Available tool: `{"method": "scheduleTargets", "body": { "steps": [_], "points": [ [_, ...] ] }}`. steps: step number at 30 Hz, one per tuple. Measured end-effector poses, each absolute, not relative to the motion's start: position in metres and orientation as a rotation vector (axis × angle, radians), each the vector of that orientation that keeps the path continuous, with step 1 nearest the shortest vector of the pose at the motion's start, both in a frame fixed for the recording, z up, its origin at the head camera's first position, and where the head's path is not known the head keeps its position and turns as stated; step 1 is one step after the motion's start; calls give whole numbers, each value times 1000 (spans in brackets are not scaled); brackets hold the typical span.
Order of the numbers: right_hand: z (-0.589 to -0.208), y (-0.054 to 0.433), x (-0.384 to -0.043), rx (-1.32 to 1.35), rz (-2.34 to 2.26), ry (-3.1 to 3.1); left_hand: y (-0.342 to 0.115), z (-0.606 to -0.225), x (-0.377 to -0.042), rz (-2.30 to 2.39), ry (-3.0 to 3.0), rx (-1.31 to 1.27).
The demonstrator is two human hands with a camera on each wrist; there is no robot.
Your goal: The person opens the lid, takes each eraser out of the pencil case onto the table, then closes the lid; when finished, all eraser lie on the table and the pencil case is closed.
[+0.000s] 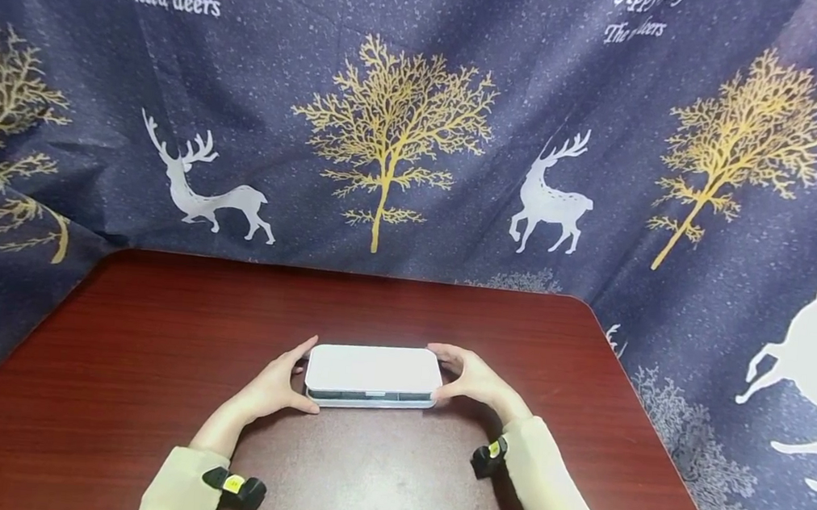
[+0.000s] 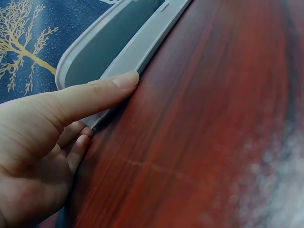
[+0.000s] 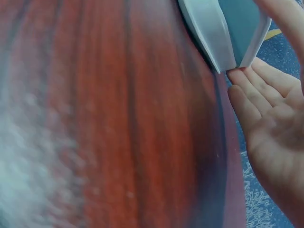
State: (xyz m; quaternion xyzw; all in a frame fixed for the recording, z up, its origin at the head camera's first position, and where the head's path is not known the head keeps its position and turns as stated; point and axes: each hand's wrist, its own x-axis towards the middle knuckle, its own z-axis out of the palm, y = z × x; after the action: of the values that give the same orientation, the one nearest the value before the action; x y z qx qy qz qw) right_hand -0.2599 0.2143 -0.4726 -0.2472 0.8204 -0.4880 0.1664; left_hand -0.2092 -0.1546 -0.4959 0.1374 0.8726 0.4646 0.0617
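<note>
A long white case (image 1: 373, 369) with rounded corners and a hinged lid lies on the table. Its lid is slightly raised along the front, showing a dark greenish gap and a small clasp at mid-edge. My left hand (image 1: 275, 385) grips the left end, thumb on the front lower edge and fingers round the far side. In the left wrist view that thumb lies along the pale base (image 2: 137, 50). At the other end, my right hand (image 1: 476, 381) holds the case between its thumb near the front corner and its fingers behind. What lies inside is hidden.
The reddish-brown wooden table (image 1: 155, 322) has rounded far corners and a glossy, light-reflecting patch in front of the case. Behind and to the right hangs a dark blue cloth (image 1: 442, 209) printed with deer and golden trees. Black straps with small devices sit on both wrists.
</note>
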Motion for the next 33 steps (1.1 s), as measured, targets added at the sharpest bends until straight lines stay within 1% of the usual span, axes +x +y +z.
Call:
{"method": "scheduleTargets", "body": {
  "steps": [15, 23, 33],
  "points": [
    [-463, 219, -257, -821, -1320, 2349, -154, -495, -208, 1456, 2571, 354],
    [-465, 224, -258, -874, -1462, 2275, -158, -497, -209, 1493, 2567, 353],
    [-465, 223, -261, -912, -1448, 2288, -160, -497, -211, 1476, 2589, 339]
  ]
}}
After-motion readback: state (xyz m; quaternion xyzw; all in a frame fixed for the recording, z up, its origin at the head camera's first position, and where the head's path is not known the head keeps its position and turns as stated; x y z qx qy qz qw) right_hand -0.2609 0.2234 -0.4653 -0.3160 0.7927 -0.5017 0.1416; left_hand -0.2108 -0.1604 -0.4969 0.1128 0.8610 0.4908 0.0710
